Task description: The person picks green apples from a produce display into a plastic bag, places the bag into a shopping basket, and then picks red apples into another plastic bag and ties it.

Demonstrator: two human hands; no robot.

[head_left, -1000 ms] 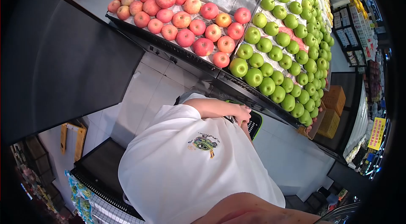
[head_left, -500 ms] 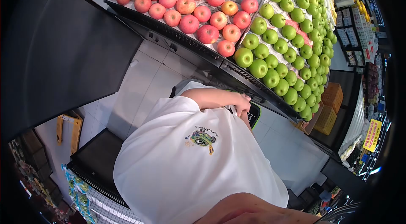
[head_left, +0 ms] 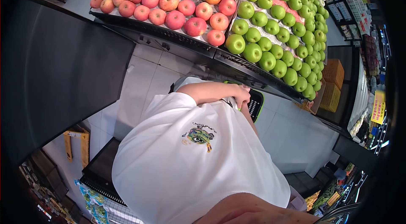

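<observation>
My left hand (head_left: 242, 94) is closed in front of my waist, at the end of the arm crossing from the left. Below it and partly covered is my right hand (head_left: 245, 105), pressed close against the left. Both hands meet over a black shopping basket (head_left: 255, 105) with a bright green rim, which hangs in front of me. The basket's handle and most fingers are hidden, so the exact grip is unclear. Beyond the hands stands a sloped display of red apples (head_left: 174, 20) on the left and green apples (head_left: 267, 61) on the right.
A black display edge (head_left: 182, 43) runs between me and the fruit. At left is a large dark panel (head_left: 72, 72). Orange crates (head_left: 333, 74) stand at right, near a yellow sign (head_left: 378, 107). Pale floor tiles (head_left: 275, 135) show around my white shirt (head_left: 203, 160).
The fruit display has shifted left and up in view. My hands stay together near the same spot, and more of the basket's rim and slotted side shows.
</observation>
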